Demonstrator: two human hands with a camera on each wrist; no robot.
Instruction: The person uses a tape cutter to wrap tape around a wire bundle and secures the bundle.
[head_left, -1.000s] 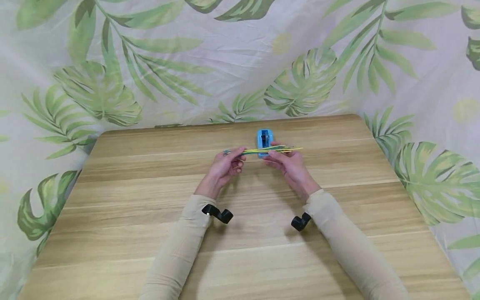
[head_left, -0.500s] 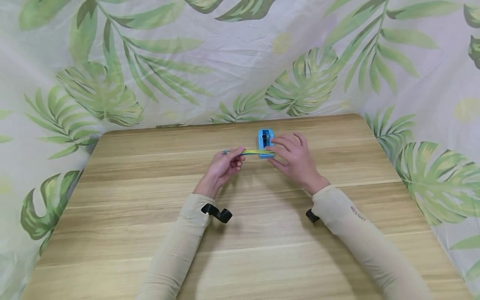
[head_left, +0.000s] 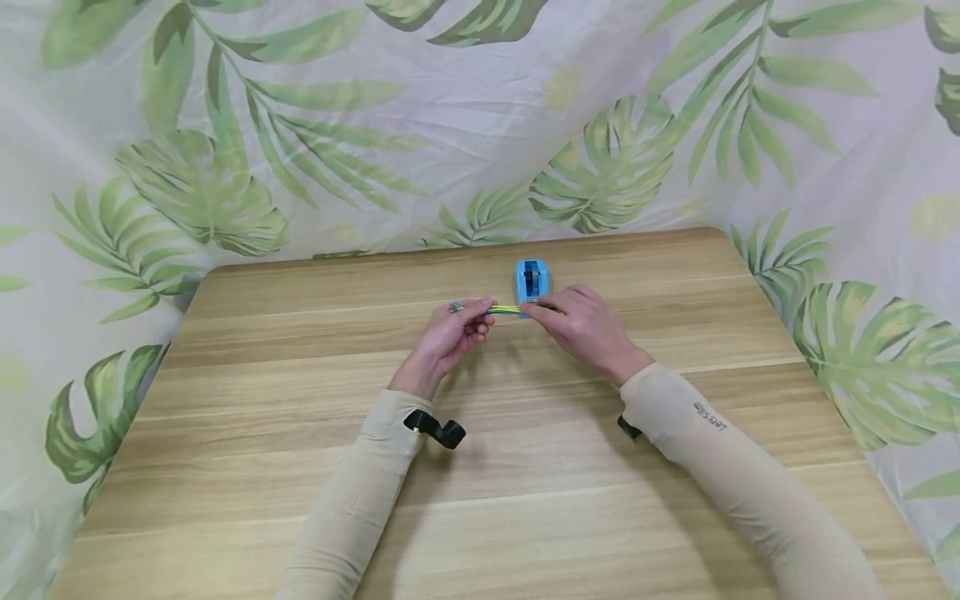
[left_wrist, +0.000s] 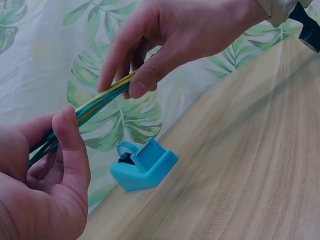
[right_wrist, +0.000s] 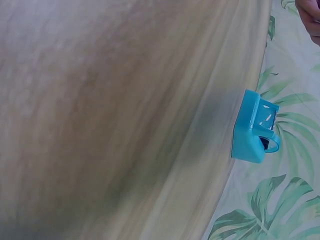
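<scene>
A bundle of thin yellow and teal-green wires [head_left: 505, 310] is stretched between the two hands above the table. My left hand [head_left: 452, 333] pinches its left part between thumb and fingers, with short ends poking out past the thumb. From the other side, my right hand [head_left: 588, 329] grips the bundle with thumb and fingertips, as the left wrist view shows; the right ends are hidden behind that hand. Just behind the wires stands a blue tape dispenser [head_left: 532, 275], its front partly covered by the right hand. In the left wrist view the dispenser [left_wrist: 142, 165] sits below the bundle, apart from both hands.
The wood-grain table [head_left: 480, 500] ends at a back edge close behind the dispenser. A white cloth with green leaves [head_left: 480, 125] hangs behind and beside it. Dark camera mounts [head_left: 435, 427] stick out at the wrists.
The right hand let go of the wires' right end, opened and turned over them, then took hold again from above. The left hand stays nearly still with its grip.
</scene>
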